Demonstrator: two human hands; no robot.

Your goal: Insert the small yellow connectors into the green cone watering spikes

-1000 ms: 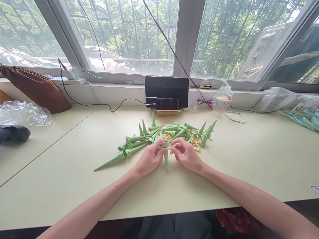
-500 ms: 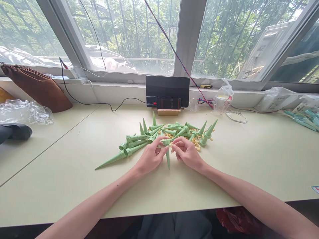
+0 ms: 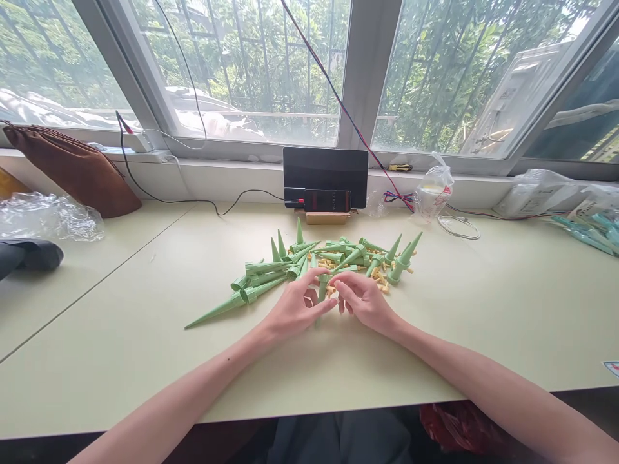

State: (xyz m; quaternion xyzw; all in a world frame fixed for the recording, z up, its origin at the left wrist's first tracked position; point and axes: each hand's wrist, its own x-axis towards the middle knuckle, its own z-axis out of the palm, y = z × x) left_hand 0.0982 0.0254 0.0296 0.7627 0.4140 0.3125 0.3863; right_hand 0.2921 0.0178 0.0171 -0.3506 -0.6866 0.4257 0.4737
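Observation:
Just in front of the pile, my left hand (image 3: 293, 306) is closed around the collar of a green plastic plant-watering spike (image 3: 322, 290). The spike's tip points down toward the tabletop and is partly hidden by my thumb. A small yellow plastic valve (image 3: 331, 292) shows at the spike's right side. My right hand (image 3: 366, 299) is closed there, fingers bent and tips against the valve and collar; the exact contact is partly covered. Behind both hands spreads a pile of green spikes (image 3: 264, 279), some upright on their caps, others lying down. Loose yellow valves (image 3: 380, 281) lie among them.
A black tablet (image 3: 325, 169) and a phone (image 3: 327, 201) lean on a small cardboard box (image 3: 326, 219) behind the pile. A bagged cup (image 3: 434, 193) and coiled white cable (image 3: 459, 227) sit back right. At left are a brown pouch (image 3: 72, 171) and clear plastic wrap (image 3: 48, 218).
The spike has turned and shifted slightly left in my hands. My left thumb has stretched further right, and the yellow valve now shows lower, beside the spike.

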